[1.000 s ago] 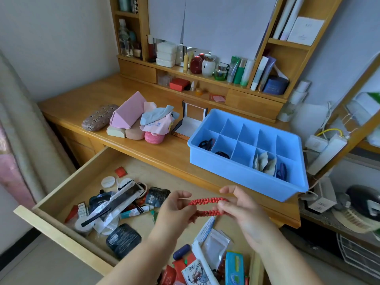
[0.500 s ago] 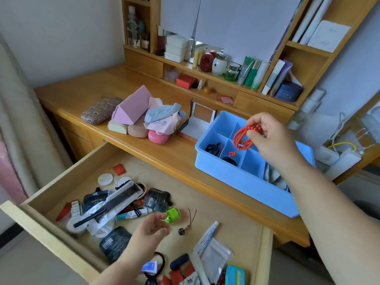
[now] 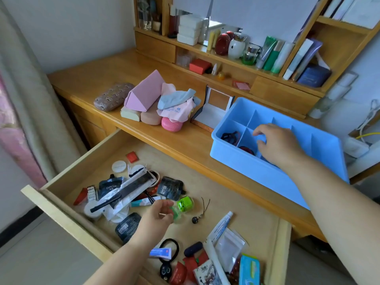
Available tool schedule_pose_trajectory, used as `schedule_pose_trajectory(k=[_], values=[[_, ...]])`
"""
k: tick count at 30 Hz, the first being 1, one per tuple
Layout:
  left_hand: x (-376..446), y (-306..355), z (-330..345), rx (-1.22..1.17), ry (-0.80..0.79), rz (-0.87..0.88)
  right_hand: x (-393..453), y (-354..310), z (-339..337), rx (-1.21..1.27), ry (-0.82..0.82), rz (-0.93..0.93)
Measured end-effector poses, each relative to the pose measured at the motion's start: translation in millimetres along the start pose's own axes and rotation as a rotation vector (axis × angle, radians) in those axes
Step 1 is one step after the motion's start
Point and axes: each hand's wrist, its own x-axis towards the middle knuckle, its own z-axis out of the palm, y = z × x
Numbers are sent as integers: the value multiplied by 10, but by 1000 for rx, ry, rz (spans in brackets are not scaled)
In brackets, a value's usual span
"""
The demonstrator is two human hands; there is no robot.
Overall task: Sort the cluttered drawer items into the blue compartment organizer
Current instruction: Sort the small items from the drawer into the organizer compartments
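Note:
The blue compartment organizer (image 3: 267, 177) stands on the desk at the right. My right hand (image 3: 277, 145) hovers over its front-left cells with loosely curled fingers and holds nothing. The red bead bracelet (image 3: 246, 150) lies in the cell under that hand, on top of a dark item. Black hair ties (image 3: 229, 136) fill the corner cell beside it. The open wooden drawer (image 3: 246, 204) holds the clutter. My left hand (image 3: 157, 215) hangs relaxed over the drawer, its fingertips near a small green clear piece (image 3: 175, 213) and a green frog-shaped box (image 3: 185, 204).
In the drawer lie black sachets (image 3: 170, 188), a white tube (image 3: 221, 225), a black hair tie (image 3: 169, 248), a small charm (image 3: 195, 219) and red packets (image 3: 131, 156). On the desk sit a pink triangular case (image 3: 144, 95), folded cloths (image 3: 176, 103) and an open box (image 3: 213, 108).
My right hand carried the red beads from above the drawer to the organizer and let them go into a front cell. My left hand dropped toward the green items in the drawer.

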Motion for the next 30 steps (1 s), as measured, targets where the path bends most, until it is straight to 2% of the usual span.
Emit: schedule_pose_trajectory(k=[3,6,9,12,14,16,18,20,21,25,27,30], values=[[42,-35,-110,214,30,69,-252,-145,48,181,222,-117],[48,-85,-160,565,-98,135,-693,-373,181,177,358,-351],[30,-127,-65,969,-244,132,-1183,-519,507,146,252,-448],[11,-93,84,1254,-324,118,-1578,-631,893,253,33,-353],[24,-61,154,1323,-364,137,-1736,-695,1074,326,-106,-272],[32,14,176,1187,-359,150,-1835,-762,1181,404,-252,-162],[37,107,180,809,-352,148,-1875,-812,1234,558,-399,-16],[-18,247,188,397,-409,91,-1856,-870,1190,836,-557,162],[-38,301,184,238,-436,65,-1832,-879,1156,934,-573,229],[-49,379,114,-208,-476,-44,-1709,-754,921,1108,-511,380],[-12,279,42,-221,-345,-67,-1574,-636,713,1207,-416,399],[70,53,-58,-85,-126,-105,-1176,-468,233,1365,-176,373]])
